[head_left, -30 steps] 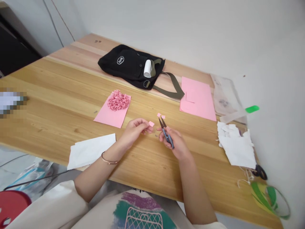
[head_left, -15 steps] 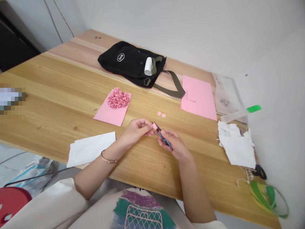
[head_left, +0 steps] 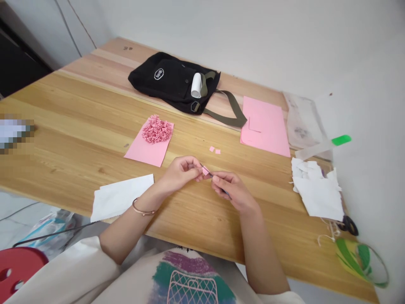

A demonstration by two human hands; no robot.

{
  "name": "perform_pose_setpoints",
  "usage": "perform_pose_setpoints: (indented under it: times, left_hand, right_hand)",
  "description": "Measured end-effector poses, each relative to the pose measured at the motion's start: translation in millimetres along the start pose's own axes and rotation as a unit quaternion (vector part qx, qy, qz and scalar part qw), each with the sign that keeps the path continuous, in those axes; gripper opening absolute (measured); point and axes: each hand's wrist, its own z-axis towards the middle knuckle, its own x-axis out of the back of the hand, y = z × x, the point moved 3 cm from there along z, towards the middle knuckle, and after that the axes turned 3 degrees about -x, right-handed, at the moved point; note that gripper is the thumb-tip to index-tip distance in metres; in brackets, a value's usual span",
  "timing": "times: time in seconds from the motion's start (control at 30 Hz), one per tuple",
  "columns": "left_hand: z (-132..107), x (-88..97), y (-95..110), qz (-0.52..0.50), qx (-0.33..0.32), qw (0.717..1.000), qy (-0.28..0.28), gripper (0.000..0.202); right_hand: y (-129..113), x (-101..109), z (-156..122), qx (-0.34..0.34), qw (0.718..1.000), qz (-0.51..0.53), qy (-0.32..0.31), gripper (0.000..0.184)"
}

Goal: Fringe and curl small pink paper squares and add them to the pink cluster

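My left hand [head_left: 185, 172] pinches a small piece of pink paper [head_left: 205, 170] between thumb and fingertips, above the middle of the table. My right hand [head_left: 234, 191] is closed around a small pair of scissors [head_left: 225, 193], seen nearly edge-on, with its blades at the pink piece. Just beyond the hands, two small pink paper squares [head_left: 218, 151] lie on the wood. Left of them, a cluster of pink beaded stems [head_left: 156, 129] rests on a pink sheet [head_left: 147, 154].
A black bag [head_left: 171, 80] with a white roll [head_left: 196, 85] on it lies at the back. Pink sheets [head_left: 268, 126] are beside its strap. White folded paper [head_left: 123, 196] lies near the left forearm; torn white paper [head_left: 319, 194] and green tape [head_left: 351, 255] are at the right.
The scissors have turned from a flatter view to nearly edge-on, and their blades now lie across the pink piece. The left hand has hardly moved.
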Motion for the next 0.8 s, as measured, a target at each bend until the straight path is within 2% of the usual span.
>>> perform_pose_setpoints:
  times: [0.6, 0.8]
  left_hand:
    - [-1.0, 0.3, -0.2, -0.033, -0.027, 0.999, -0.004, 0.019]
    - [-1.4, 1.0, -0.3, -0.037, -0.035, 0.999, -0.006, 0.021]
  right_hand:
    - [3.2, -1.1, 0.2, 0.021, 0.997, 0.052, -0.056, 0.031]
    - [2.9, -0.5, -0.3, 0.013, 0.997, 0.060, -0.055, 0.033]
